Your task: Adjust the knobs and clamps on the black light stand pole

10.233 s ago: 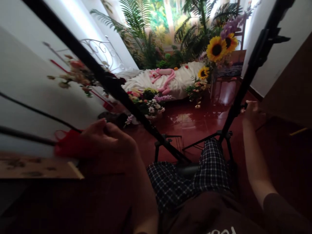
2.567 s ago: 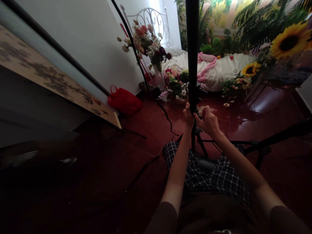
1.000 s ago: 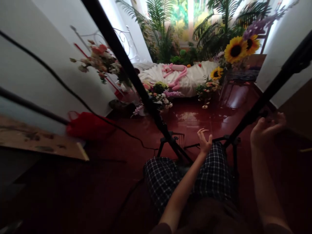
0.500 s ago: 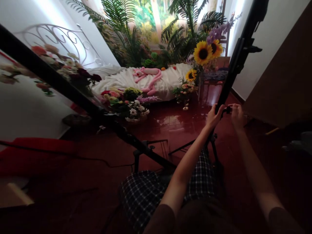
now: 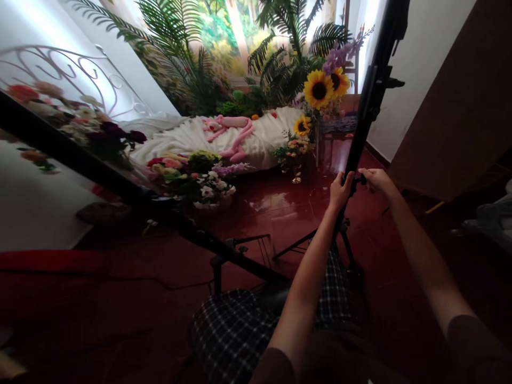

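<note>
My left hand (image 5: 340,191) is wrapped round the black pole of a light stand (image 5: 359,136), which rises tilted toward the upper right. Beside it, my right hand (image 5: 376,180) has its fingers closed at a small black clamp knob (image 5: 361,180) on the side of that pole. More knobs and a lever sit higher on the stand. Its legs spread on the floor close to my plaid-covered knees (image 5: 236,325). A second black stand pole (image 5: 180,226) slants across from the upper left down to the middle.
A white-draped bed (image 5: 268,141) holds a pink plush toy (image 5: 234,128). Flower bunches (image 5: 214,186) and sunflowers (image 5: 319,89) stand around it, palm fronds behind. A cable (image 5: 160,285) runs over the dark red floor (image 5: 280,213) at left. A dark brown panel (image 5: 440,106) leans at right.
The view has shifted slightly, so the scene sits further left. My right hand has turned at the knob, its fingers now pointing left. My left hand keeps its grip on the pole.
</note>
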`<action>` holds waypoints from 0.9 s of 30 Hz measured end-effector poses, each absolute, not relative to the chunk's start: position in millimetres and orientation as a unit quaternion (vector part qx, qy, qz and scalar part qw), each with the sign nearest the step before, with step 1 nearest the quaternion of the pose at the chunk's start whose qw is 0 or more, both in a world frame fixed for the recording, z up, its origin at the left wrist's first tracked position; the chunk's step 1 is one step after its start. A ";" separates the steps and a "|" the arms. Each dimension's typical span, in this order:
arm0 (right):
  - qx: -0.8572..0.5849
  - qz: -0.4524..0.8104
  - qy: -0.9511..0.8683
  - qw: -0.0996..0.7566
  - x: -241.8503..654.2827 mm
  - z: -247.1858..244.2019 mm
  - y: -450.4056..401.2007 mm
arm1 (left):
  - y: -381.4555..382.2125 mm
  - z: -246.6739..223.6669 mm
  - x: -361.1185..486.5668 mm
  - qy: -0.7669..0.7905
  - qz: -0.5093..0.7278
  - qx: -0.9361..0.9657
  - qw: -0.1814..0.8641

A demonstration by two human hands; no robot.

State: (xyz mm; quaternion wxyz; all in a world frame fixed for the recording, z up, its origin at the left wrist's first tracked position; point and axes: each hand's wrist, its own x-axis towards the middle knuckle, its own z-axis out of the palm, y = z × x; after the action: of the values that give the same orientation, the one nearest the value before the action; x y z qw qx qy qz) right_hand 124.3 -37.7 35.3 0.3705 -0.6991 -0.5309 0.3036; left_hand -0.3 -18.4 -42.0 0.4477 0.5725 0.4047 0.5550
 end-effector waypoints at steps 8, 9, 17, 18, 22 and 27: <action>-0.712 0.409 -0.468 0.327 129.1 50.0 -29.5 | -22.0 -43.7 1.9 0.381 0.582 0.570 0.438; -0.712 0.406 -0.467 0.331 128.5 50.5 -30.0 | -23.0 -43.9 2.3 0.378 0.585 0.568 0.440; -0.706 0.387 -0.479 0.351 128.3 46.3 -30.2 | -28.6 -43.2 1.8 0.387 0.587 0.574 0.421; -0.707 0.382 -0.479 0.353 128.0 45.4 -30.2 | -28.7 -43.0 1.9 0.387 0.590 0.573 0.417; -0.695 0.375 -0.493 0.366 126.0 41.3 -31.7 | -29.3 -42.6 3.1 0.386 0.606 0.567 0.404; -0.676 0.376 -0.511 0.374 131.5 31.7 -27.2 | -30.8 -42.1 3.4 0.394 0.601 0.573 0.395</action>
State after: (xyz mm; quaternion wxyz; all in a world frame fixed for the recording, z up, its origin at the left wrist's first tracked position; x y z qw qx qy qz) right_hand 131.5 -27.2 31.7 0.3741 -0.6765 -0.5108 0.3762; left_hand 3.4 -30.8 -42.1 0.3948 0.5727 0.3943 0.6006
